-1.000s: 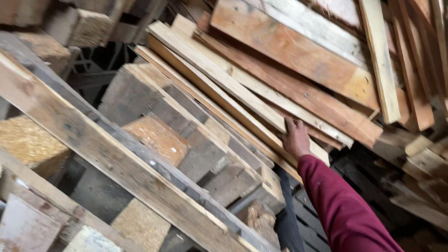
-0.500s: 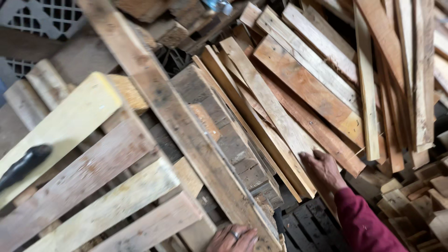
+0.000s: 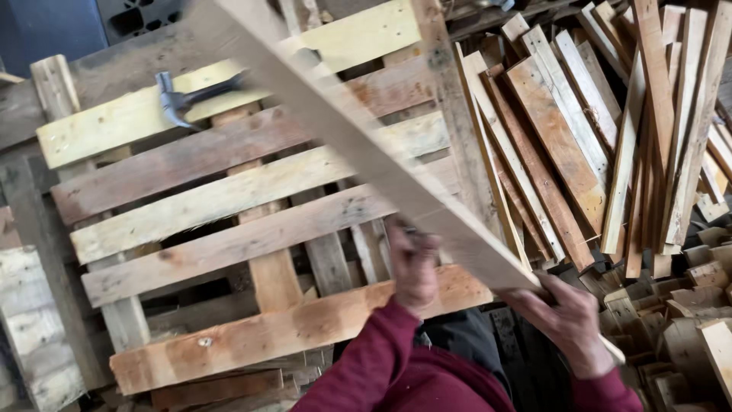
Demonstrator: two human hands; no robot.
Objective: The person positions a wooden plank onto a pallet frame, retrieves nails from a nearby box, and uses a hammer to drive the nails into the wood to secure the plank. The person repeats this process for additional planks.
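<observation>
A long pale wooden plank (image 3: 358, 145) runs diagonally from the upper left down to the lower right. My right hand (image 3: 568, 320) grips its lower end. My left hand (image 3: 413, 267) is closed on the plank's underside a little higher up. Both sleeves are dark red. Under the plank lies a wooden pallet (image 3: 229, 198) with several slats. A claw hammer (image 3: 191, 98) rests on the pallet's top slat at the upper left.
A stack of loose boards (image 3: 579, 137) leans to the right of the pallet. Small wooden blocks (image 3: 694, 305) are piled at the lower right. More worn timber (image 3: 38, 328) lies at the left edge.
The view swung left from the board stack to the pallet. Both hands have taken hold of the long plank and lifted it across the pallet; the hammer now shows on top.
</observation>
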